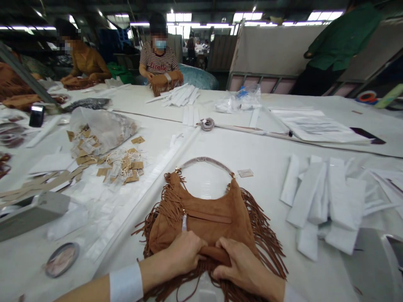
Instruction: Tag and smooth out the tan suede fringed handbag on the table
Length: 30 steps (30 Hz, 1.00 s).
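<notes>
A brown suede-like handbag (208,209) with long fringes lies on the white table, its wrapped handle (204,160) arching away from me. Near its bottom edge my left hand (185,251) is closed, gripping a fold of the brown material. Opposite it, my right hand (241,264) grips the same fold, thumb and fingers around it. A zipper line with a white-wrapped pull (184,220) runs across the front of the bag. Fringe (262,226) spreads out on the right side and beneath my hands.
Left of the bag lie tan tags (129,167), a plastic bag (99,130) and a tape roll (62,260). White wrapped strips (327,197) are piled at right. Across the table, a person in a striped shirt (160,61) handles another brown fringed bag (166,82).
</notes>
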Motion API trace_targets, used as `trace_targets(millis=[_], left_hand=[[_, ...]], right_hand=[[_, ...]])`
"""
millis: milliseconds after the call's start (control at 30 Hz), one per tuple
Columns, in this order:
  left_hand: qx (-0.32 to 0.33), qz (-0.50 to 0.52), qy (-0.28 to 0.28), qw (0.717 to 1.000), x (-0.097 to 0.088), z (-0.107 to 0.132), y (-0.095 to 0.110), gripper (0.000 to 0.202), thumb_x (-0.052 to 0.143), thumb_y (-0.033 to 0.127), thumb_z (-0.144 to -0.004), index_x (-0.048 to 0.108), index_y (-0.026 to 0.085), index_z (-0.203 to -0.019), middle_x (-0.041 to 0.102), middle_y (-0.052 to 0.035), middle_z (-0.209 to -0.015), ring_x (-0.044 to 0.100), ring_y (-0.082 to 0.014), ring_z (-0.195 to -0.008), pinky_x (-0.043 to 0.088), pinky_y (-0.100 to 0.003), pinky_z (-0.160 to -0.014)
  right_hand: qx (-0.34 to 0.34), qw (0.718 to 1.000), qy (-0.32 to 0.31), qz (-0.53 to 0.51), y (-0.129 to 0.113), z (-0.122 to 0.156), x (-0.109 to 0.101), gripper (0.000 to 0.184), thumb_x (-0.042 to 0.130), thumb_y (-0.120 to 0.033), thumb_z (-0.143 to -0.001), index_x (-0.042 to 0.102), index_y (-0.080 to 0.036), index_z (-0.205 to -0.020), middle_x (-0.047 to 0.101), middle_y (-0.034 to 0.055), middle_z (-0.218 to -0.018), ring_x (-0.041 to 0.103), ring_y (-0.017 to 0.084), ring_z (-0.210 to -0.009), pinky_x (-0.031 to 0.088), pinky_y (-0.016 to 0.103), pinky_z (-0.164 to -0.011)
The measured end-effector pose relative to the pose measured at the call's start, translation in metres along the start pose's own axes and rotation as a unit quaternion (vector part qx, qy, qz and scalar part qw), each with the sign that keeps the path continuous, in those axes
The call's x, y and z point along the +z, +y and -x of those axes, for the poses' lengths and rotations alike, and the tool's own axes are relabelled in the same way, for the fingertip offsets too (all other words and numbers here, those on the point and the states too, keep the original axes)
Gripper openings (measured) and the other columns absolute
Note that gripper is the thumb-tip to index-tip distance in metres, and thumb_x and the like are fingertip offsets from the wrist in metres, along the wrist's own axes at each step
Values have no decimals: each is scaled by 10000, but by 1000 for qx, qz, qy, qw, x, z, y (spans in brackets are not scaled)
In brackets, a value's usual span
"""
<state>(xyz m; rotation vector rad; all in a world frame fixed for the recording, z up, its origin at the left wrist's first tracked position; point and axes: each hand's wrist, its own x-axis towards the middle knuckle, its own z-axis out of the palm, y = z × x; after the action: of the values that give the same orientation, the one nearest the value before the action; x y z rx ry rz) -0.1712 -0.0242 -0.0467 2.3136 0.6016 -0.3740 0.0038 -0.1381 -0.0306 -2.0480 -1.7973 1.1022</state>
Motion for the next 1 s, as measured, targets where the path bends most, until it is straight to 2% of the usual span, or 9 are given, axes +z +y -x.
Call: trace_targets(millis=[133,267,367,500,533,633,700,867,1000], left_hand=[[2,-31,23,999,7,4,1,239,500,176,-758,708,220,-868,741,-81,-833,689,-262,-772,512,-323,-696],[7,-34,17,999,3,7,6,241,495,169,-746,702,210,-862,741,-84,-839,695,-274,-788,522,-334,-697],[-4,-42,10,999,1,6,8,255,485,148,-743,702,195,-867,740,-95,-863,698,-275,-800,530,-339,-710],[-13,-73,5,997,3,4,9,252,477,152,-777,700,180,-892,736,-111,-904,698,-281,-832,540,-362,-748],[-12,-80,7,997,5,5,9,238,479,172,-797,696,181,-894,735,-109,-905,697,-283,-838,543,-371,-753],[2,-103,11,995,10,7,11,211,485,217,-836,678,188,-918,731,-98,-909,695,-288,-850,553,-394,-751],[11,-122,9,992,13,9,11,204,487,206,-837,667,187,-933,728,-96,-916,696,-279,-841,558,-388,-743],[14,-142,-14,990,17,10,7,168,526,197,-801,663,176,-896,726,-111,-881,698,-276,-807,557,-367,-729],[16,-107,-9,994,12,5,3,151,537,224,-815,669,184,-876,728,-111,-857,698,-278,-804,533,-335,-711]], right_hand=[[-32,999,-28,-33,7,14,-17,92,591,-300,-836,578,-211,-856,640,12,-879,584,177,-810,372,271,-686],[-8,1000,18,-2,17,17,-8,24,534,-206,-847,556,-198,-852,630,33,-888,575,191,-845,388,295,-734],[-11,999,30,28,14,18,1,124,450,-198,-888,561,-181,-942,629,80,-970,572,220,-924,401,334,-800],[-44,999,-1,5,1,17,4,355,633,-282,-805,548,-217,-1144,628,68,-1117,552,241,-1053,374,352,-904],[-44,999,-6,2,-2,15,5,343,658,-284,-784,565,-228,-1110,639,50,-1083,560,235,-1030,376,338,-882],[-34,999,-12,6,-5,10,10,64,592,-216,-808,580,-219,-871,650,10,-879,586,194,-864,369,284,-728],[-36,999,-17,17,-5,7,13,67,549,-149,-798,545,-211,-822,652,7,-842,591,182,-811,340,271,-666],[-26,991,-56,116,-11,9,9,140,505,-127,-815,522,-207,-928,682,49,-855,622,238,-796,281,302,-617],[-40,983,-43,174,-13,6,6,190,470,-132,-854,524,-194,-1026,671,83,-850,619,255,-783,286,303,-618]])
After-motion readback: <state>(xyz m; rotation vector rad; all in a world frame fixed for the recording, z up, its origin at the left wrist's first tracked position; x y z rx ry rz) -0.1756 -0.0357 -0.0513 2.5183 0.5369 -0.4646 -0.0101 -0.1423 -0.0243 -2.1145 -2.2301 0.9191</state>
